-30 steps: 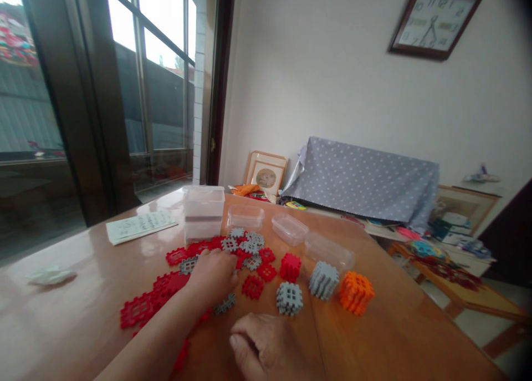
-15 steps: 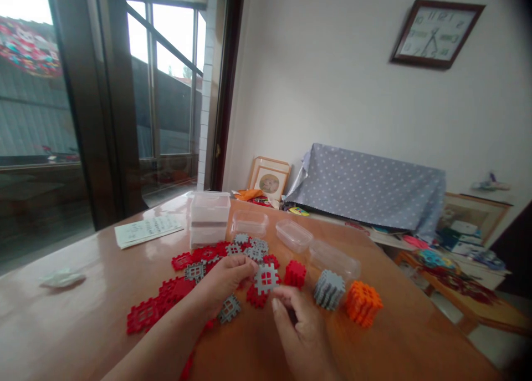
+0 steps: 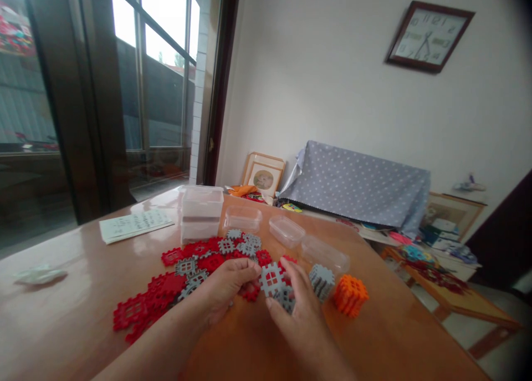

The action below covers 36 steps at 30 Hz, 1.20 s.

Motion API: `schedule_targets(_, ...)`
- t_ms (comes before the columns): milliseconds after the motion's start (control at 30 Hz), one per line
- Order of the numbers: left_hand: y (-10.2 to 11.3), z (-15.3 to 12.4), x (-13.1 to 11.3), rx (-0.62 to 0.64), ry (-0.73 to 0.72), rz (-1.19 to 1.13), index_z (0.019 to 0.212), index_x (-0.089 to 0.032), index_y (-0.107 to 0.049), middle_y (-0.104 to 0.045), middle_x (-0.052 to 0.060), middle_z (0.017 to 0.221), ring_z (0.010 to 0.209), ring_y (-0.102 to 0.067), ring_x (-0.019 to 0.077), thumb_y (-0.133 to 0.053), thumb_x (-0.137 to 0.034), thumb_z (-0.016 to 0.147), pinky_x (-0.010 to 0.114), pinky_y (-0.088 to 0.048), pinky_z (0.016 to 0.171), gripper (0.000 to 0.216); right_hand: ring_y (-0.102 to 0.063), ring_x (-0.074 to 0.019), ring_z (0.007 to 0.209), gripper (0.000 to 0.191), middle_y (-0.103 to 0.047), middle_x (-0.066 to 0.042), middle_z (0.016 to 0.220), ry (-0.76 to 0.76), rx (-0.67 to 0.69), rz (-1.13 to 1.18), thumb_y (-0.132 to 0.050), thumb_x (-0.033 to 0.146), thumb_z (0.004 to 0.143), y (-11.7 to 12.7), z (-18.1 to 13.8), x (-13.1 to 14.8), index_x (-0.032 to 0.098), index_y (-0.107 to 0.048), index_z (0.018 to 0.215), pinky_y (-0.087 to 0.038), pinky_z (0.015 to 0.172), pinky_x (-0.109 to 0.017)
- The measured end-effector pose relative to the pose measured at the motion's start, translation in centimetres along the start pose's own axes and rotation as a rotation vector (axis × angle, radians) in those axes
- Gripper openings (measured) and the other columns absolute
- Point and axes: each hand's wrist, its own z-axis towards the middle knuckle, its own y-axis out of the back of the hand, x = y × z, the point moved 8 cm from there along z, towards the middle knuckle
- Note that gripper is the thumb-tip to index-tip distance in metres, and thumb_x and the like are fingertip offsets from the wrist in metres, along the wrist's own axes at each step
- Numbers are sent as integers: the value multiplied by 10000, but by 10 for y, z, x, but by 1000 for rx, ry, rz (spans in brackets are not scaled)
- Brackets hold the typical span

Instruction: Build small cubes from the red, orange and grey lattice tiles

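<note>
A light grey interlocking plastic tile (image 3: 271, 279) with a window grid is held up above the table. My left hand (image 3: 228, 284) pinches its left edge between thumb and fingertips. My right hand (image 3: 301, 300) curls around its right side, thumb at the lower edge and index finger above. A second grey tile (image 3: 286, 299) shows behind and below the first, inside the right hand's grasp; how the two touch is unclear. Red tiles (image 3: 166, 284) and grey tiles (image 3: 186, 266) lie in a loose pile left of and beyond my hands.
A grey tile stack (image 3: 322, 281) and an orange tile stack (image 3: 351, 295) stand right of my hands. Behind are a lidded clear box (image 3: 202, 206) and shallow clear containers (image 3: 286, 231). Written paper (image 3: 137, 225) and a crumpled wrapper (image 3: 40, 274) lie left.
My right hand has closed in around the grey tile, and a second grey tile now shows in its grasp. The view has shifted slightly right.
</note>
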Motion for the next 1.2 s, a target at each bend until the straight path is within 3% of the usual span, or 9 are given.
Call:
schedule_targets(100,0,0,0,23,4,46,724,-154,-638,-636,7,655,577,-513,105,-717,-469,787,243,-362,606,331,-402,-270,1426,698,-455,-68,1515,56,89,-15,-647,219,798,1,2,0,282,-459,1467,-333,1198,-469)
schedule_targets(433,-5,-1,4,85,38,65,735,-154,-647,-642,-2,651,587,-531,104,-708,-398,775,231,-364,625,255,-477,-265,1353,621,-523,-62,1444,56,209,46,-687,231,778,12,6,-4,294,-559,1382,-370,1155,-452)
schedule_targets(633,-9,-1,7,113,22,85,750,-141,-662,-653,9,677,608,-528,106,-704,-395,804,241,-373,644,263,-595,-241,1144,525,-621,-53,1255,16,257,80,-701,209,749,12,4,-2,265,-616,1264,-471,1006,-392)
schedule_targets(833,-4,1,2,58,-26,153,811,-157,-668,-701,32,787,685,-570,129,-644,-487,867,262,-401,697,336,-584,-264,1170,509,-627,-67,1275,-99,199,104,-720,301,792,29,10,-41,251,-618,1288,-450,1004,-416)
schedule_targets(1000,10,2,-3,-11,-38,231,822,-164,-665,-708,34,814,702,-562,136,-623,-527,873,269,-402,718,369,-597,-282,1137,557,-641,-85,1239,-193,259,137,-747,410,794,27,9,-84,223,-631,1306,-451,996,-438)
schedule_targets(1200,13,2,-6,-27,-38,277,827,-163,-660,-695,32,809,695,-539,137,-605,-521,885,279,-376,709,367,-600,-285,1115,609,-642,-82,1230,-249,327,166,-791,458,749,17,4,-97,243,-646,1299,-469,982,-428)
